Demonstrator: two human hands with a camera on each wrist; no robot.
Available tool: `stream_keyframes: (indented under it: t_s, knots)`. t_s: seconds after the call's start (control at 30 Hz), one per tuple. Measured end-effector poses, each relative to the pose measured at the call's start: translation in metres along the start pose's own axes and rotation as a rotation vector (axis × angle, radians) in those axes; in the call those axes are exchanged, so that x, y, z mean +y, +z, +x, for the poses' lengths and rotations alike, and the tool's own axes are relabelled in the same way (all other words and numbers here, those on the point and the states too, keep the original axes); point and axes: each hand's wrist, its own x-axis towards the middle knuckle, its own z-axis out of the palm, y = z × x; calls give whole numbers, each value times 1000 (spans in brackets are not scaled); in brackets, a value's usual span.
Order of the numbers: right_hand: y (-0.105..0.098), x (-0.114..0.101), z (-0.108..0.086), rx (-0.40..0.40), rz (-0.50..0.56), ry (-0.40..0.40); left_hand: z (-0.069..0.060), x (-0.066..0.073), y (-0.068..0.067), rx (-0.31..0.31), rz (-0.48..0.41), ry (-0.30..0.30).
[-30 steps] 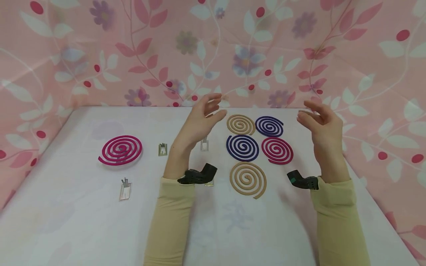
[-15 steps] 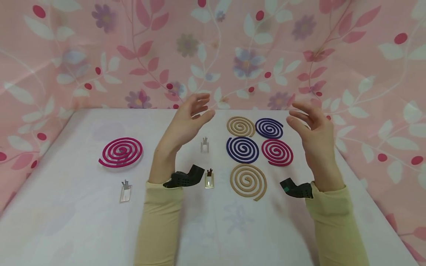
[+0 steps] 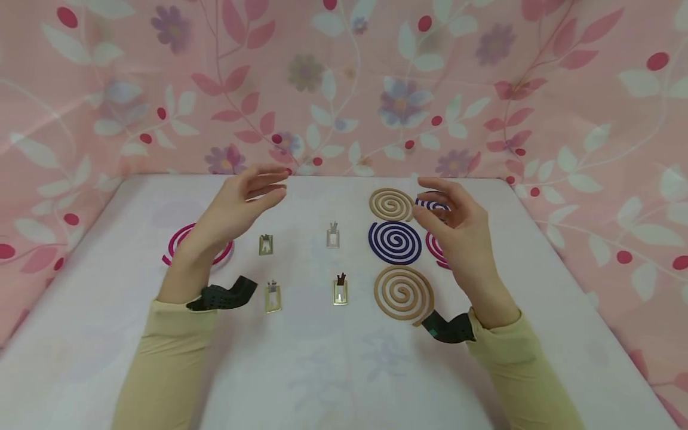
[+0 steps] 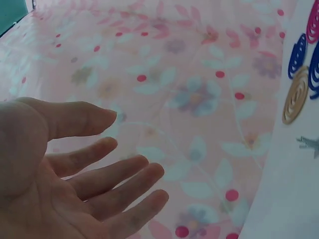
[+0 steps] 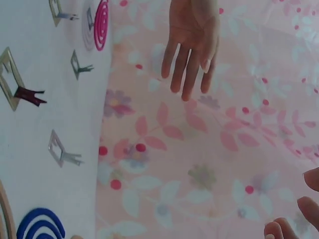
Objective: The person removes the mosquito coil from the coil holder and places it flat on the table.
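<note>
My left hand [image 3: 233, 206] hovers with nothing in it, its fingers loosely bent. Behind it, partly covered, a pink mosquito coil [image 3: 173, 243] sits raised on a small metal stand [image 5: 90, 18]. My right hand [image 3: 457, 230] holds nothing and hangs above the right-hand coils, fingers relaxed. It partly hides a blue coil [image 3: 430, 205] and another pink coil [image 3: 434, 248]. Near it lie a tan coil [image 3: 391, 204], a second blue coil [image 3: 395, 242] and a nearer tan coil [image 3: 402, 291]. In the left wrist view, the left palm [image 4: 94, 184] shows bare.
Several small metal coil stands occupy the table's middle: a far gold one [image 3: 266, 244], a near gold one [image 3: 273, 297], a silver one [image 3: 333, 237] and one with dark prongs [image 3: 340, 291]. Floral pink cloth [image 3: 344, 89] encloses the white table [image 3: 333, 376].
Both hands have moved left through the air. The left now covers part of the raised pink coil, and the right has come over the right-hand coils. The coils keep their places.
</note>
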Motion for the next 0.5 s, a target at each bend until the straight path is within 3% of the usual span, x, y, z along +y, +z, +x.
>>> stream_keyframes:
  t_s: [0.23, 0.37, 0.5]
  knots:
    - [32, -1, -2, -102, -29, -42, -26, -40, -45, 27, 48, -35]
    - [55, -7, 4, -146, -36, -63, -36, -64, -71, 20, 36, 2]
    - [85, -12, 13, -186, -1, -120, -45, -81, -99, -36, 16, 54]
